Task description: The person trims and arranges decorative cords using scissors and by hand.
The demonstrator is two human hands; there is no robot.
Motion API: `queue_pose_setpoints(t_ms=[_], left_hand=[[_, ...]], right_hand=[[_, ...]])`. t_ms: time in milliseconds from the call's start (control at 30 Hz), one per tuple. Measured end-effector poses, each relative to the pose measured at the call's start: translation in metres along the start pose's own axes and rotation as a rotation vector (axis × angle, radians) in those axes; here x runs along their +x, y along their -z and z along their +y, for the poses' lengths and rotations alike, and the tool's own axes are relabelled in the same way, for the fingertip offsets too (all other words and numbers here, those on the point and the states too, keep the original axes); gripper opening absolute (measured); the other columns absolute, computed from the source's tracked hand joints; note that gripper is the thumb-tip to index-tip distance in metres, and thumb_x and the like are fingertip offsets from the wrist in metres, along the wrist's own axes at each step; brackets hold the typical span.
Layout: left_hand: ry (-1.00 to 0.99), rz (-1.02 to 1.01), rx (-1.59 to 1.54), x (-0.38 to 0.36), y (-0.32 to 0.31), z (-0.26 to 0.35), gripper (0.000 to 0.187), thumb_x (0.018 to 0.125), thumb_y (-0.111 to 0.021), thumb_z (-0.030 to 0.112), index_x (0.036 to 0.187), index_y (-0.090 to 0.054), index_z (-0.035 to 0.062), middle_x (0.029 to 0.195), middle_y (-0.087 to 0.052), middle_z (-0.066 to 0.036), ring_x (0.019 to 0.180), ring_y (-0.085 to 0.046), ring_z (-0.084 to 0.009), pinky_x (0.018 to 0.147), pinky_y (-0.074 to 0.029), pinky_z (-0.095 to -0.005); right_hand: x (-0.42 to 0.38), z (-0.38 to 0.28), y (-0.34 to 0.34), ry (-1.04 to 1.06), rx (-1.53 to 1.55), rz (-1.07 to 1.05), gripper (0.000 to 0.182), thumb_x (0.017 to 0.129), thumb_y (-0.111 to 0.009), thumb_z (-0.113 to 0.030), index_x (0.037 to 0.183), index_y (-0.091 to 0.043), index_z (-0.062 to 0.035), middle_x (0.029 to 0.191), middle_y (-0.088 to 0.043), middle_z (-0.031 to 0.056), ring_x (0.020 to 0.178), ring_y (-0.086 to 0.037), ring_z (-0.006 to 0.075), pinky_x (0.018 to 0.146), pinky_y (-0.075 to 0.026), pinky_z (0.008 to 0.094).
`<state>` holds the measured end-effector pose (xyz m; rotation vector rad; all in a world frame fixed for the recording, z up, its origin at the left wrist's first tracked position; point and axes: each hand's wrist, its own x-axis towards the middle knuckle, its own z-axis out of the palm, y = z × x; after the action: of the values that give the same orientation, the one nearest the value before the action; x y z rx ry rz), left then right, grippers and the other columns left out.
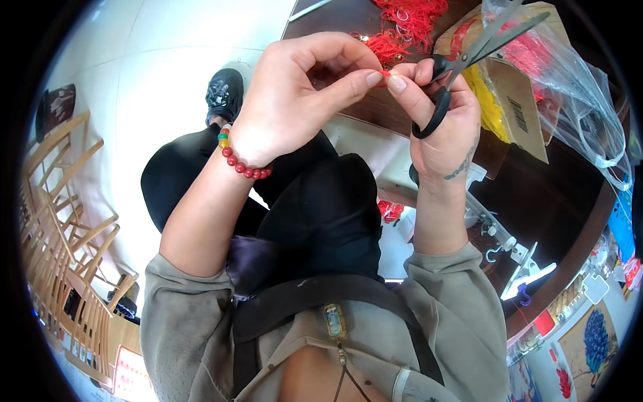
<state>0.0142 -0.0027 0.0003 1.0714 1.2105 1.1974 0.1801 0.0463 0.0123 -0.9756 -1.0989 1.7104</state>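
A short bit of red cord (384, 73) is pinched between the fingertips of both hands, and most of it is hidden by them. My left hand (315, 90), with a beaded bracelet (240, 165) on its wrist, closes thumb against fingers on the cord's left side. On the other side, my right hand (435, 107) grips the cord between thumb and forefinger. Black-handled scissors (463, 61) also hang on the right hand's fingers, blades pointing up and right, away from the cord. Just beyond the hands, a tangled heap of red cords (415, 20) lies on the dark table (375, 110).
At the right, a cardboard box (519, 117) stands beside a clear plastic bag (579, 100). A metal rack with hooks (499, 238) is below it. Wooden chairs (67, 228) stand on the pale floor (167, 53) at the left. My legs (321, 208) are under the hands.
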Motion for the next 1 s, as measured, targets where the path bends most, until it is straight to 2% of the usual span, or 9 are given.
queue_pose_setpoints(t_ms=[67, 200, 300, 400, 500, 600, 800, 900, 1000], left_hand=[[0.008, -0.010, -0.057, 0.000, 0.001, 0.000, 0.012, 0.088, -0.061, 0.002, 0.099, -0.063, -0.0025, 0.088, -0.064, -0.002, 0.081, -0.059, -0.0057, 0.071, -0.048, -0.0188], [0.035, -0.013, -0.148, 0.001, 0.004, 0.003, 0.013, 0.089, -0.061, 0.003, 0.100, -0.063, -0.0013, 0.087, -0.064, -0.002, 0.082, -0.059, -0.0055, 0.073, -0.048, -0.0191], [-0.027, -0.019, -0.136, 0.001, 0.004, 0.004, 0.013, 0.090, -0.059, 0.003, 0.102, -0.063, -0.0004, 0.088, -0.064, -0.002, 0.083, -0.060, -0.0061, 0.075, -0.048, -0.0192], [-0.029, -0.027, -0.193, 0.000, 0.004, 0.002, 0.015, 0.089, -0.058, 0.002, 0.103, -0.062, 0.0003, 0.091, -0.063, -0.002, 0.085, -0.060, -0.0070, 0.077, -0.048, -0.0197], [-0.103, -0.020, -0.114, 0.001, 0.006, 0.002, 0.017, 0.088, -0.057, -0.001, 0.104, -0.062, 0.0003, 0.095, -0.063, -0.002, 0.087, -0.060, -0.0082, 0.079, -0.048, -0.0209], [-0.066, -0.010, -0.169, 0.000, 0.005, 0.003, 0.017, 0.087, -0.057, -0.002, 0.104, -0.062, 0.0003, 0.099, -0.062, -0.003, 0.089, -0.060, -0.0093, 0.080, -0.048, -0.0222], [-0.158, 0.003, -0.154, 0.001, 0.005, 0.001, 0.017, 0.086, -0.058, -0.004, 0.102, -0.062, 0.0004, 0.101, -0.061, -0.004, 0.093, -0.059, -0.0103, 0.083, -0.047, -0.0237], [-0.236, 0.016, -0.154, 0.003, 0.004, -0.002, 0.017, 0.087, -0.061, -0.001, 0.104, -0.063, 0.0008, 0.085, -0.065, -0.002, 0.076, -0.060, -0.0046, 0.069, -0.048, -0.0179], [-0.275, 0.010, -0.167, 0.005, 0.004, -0.003, 0.017, 0.087, -0.061, -0.001, 0.103, -0.063, 0.0011, 0.084, -0.065, -0.001, 0.076, -0.060, -0.0044, 0.069, -0.047, -0.0177]], right_hand=[[0.000, 0.000, -0.002, 0.019, -0.051, 0.011, 0.019, 0.077, -0.071, 0.003, 0.084, -0.055, -0.0033, 0.084, -0.064, 0.0058, 0.075, -0.060, 0.0104, 0.073, -0.049, 0.0219], [-0.006, -0.003, 0.010, 0.065, -0.562, 0.064, 0.026, 0.072, -0.079, -0.006, 0.084, -0.056, -0.0013, 0.078, -0.063, 0.0034, 0.067, -0.057, 0.0088, 0.064, -0.048, 0.0218], [-0.014, -0.012, 0.009, 0.136, -1.005, 0.098, 0.033, 0.065, -0.083, -0.015, 0.080, -0.057, -0.0012, 0.069, -0.059, 0.0033, 0.061, -0.056, 0.0090, 0.058, -0.047, 0.0234], [-0.017, -0.009, 0.015, 0.231, -1.100, 0.095, 0.032, 0.064, -0.083, -0.015, 0.077, -0.057, -0.0026, 0.065, -0.057, 0.0039, 0.058, -0.056, 0.0131, 0.056, -0.047, 0.0258], [-0.017, -0.006, 0.019, 0.292, -1.159, 0.106, 0.030, 0.062, -0.083, -0.014, 0.075, -0.057, -0.0036, 0.064, -0.057, 0.0042, 0.057, -0.055, 0.0176, 0.054, -0.046, 0.0287], [-0.017, -0.008, 0.020, 0.325, -1.207, 0.100, 0.030, 0.061, -0.083, -0.013, 0.074, -0.057, -0.0045, 0.064, -0.057, 0.0034, 0.056, -0.055, 0.0189, 0.053, -0.045, 0.0301], [-0.017, -0.007, 0.021, 0.322, -1.208, 0.106, 0.029, 0.060, -0.083, -0.013, 0.074, -0.059, -0.0051, 0.063, -0.057, 0.0031, 0.055, -0.055, 0.0178, 0.052, -0.045, 0.0289], [-0.017, -0.008, 0.020, 0.286, -1.164, 0.112, 0.029, 0.060, -0.083, -0.013, 0.073, -0.059, -0.0048, 0.063, -0.057, 0.0031, 0.054, -0.055, 0.0165, 0.051, -0.045, 0.0278], [-0.017, -0.010, 0.020, 0.249, -1.161, 0.092, 0.029, 0.061, -0.084, -0.013, 0.073, -0.059, -0.0042, 0.062, -0.057, 0.0033, 0.052, -0.055, 0.0154, 0.051, -0.045, 0.0272]])
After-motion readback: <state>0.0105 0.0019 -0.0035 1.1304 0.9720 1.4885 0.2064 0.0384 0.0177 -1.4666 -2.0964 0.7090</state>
